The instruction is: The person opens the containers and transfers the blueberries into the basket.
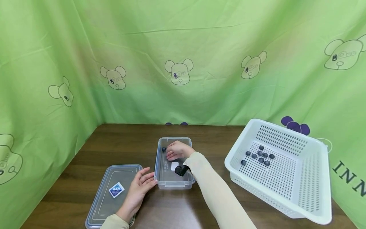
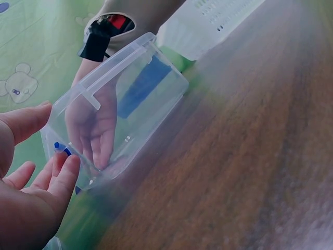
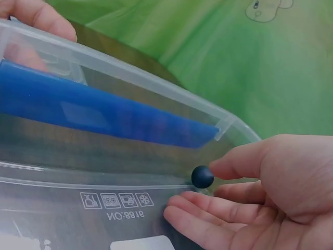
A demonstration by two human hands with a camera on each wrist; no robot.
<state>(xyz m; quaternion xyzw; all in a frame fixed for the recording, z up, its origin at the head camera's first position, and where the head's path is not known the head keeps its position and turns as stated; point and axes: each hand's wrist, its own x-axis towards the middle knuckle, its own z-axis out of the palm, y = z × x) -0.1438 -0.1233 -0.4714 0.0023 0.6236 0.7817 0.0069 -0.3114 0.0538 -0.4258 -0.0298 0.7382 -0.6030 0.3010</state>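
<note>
A clear plastic box (image 1: 175, 183) stands without its lid on the table. My right hand (image 1: 178, 150) reaches down into it, palm and fingers inside the walls. In the right wrist view, a small dark blue ball (image 3: 202, 177) lies by the box's inner edge, right at the tip of my right thumb (image 3: 229, 164); the other fingers extend loosely below it. My left hand (image 1: 140, 187) is beside the box's near left corner, fingers spread, fingertips (image 2: 70, 164) right at the wall. A blue strip (image 3: 104, 107) shows on the box's side.
The box's lid (image 1: 107, 187), with a blue and white label, lies left under my left forearm. At right stands a white perforated basket (image 1: 310, 178) holding several dark balls (image 1: 261, 160). A green patterned curtain (image 1: 148, 101) borders the wooden table (image 1: 125, 143).
</note>
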